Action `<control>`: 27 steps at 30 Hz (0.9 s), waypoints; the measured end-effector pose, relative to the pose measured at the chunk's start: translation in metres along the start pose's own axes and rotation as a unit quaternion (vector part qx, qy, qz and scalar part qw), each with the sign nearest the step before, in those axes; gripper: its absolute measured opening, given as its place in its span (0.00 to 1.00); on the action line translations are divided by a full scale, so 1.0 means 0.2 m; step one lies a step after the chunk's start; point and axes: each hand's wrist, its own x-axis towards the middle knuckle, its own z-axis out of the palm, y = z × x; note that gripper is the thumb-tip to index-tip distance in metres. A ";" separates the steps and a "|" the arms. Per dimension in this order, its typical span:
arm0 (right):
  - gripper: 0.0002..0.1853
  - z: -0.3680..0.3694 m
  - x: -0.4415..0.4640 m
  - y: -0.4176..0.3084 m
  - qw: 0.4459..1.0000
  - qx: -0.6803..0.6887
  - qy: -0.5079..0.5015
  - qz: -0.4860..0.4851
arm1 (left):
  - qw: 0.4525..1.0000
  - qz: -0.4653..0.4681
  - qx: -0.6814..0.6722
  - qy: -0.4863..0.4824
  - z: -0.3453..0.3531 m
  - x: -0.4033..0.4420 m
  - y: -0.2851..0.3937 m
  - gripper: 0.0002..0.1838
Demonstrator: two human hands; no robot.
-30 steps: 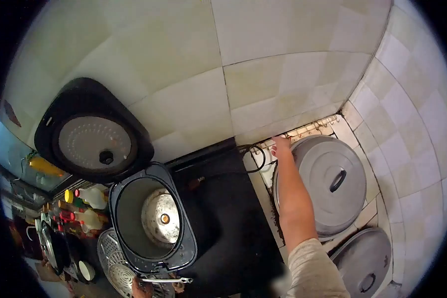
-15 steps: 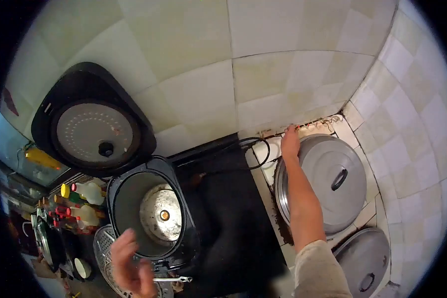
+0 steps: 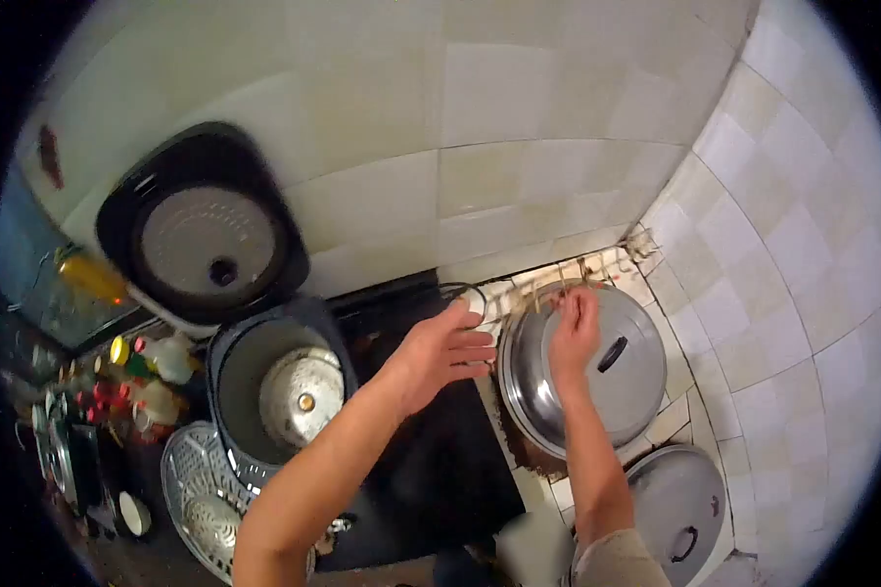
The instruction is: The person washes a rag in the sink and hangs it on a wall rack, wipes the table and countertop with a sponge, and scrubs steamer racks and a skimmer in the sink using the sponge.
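Observation:
My left hand point(image 3: 442, 354) is open, its fingers apart, above the dark counter beside the loop of black cord point(image 3: 467, 288). Over the near left part of a large round pot lid point(image 3: 628, 377) is my right hand point(image 3: 575, 338), its fingers curled together. Thin brownish strands point(image 3: 558, 291) show at its fingertips, too blurred to name. The grey metal lid has a black handle point(image 3: 612, 354) and sits on a wide pot. To the left stands a black rice cooker point(image 3: 227, 377), its lid point(image 3: 206, 235) raised and no inner pot over the heating plate point(image 3: 303, 399).
A perforated metal steamer plate point(image 3: 191, 470) lies beside the cooker. Several bottles point(image 3: 162, 362) and a white bowl point(image 3: 134, 513) stand at the left. A second round lid point(image 3: 680, 499) is at lower right. Tiled walls point(image 3: 558, 78) close off the back and right.
My left hand has moved right, from in front of the cooker to near the pot. My right hand has drawn back from the wall edge to above the lid. The view has shifted.

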 end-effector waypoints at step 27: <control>0.24 -0.12 -2.79 -1.37 0.619 0.048 -0.519 0.588 | 0.727 0.242 0.208 0.608 -0.68 -3.85 -1.86 0.08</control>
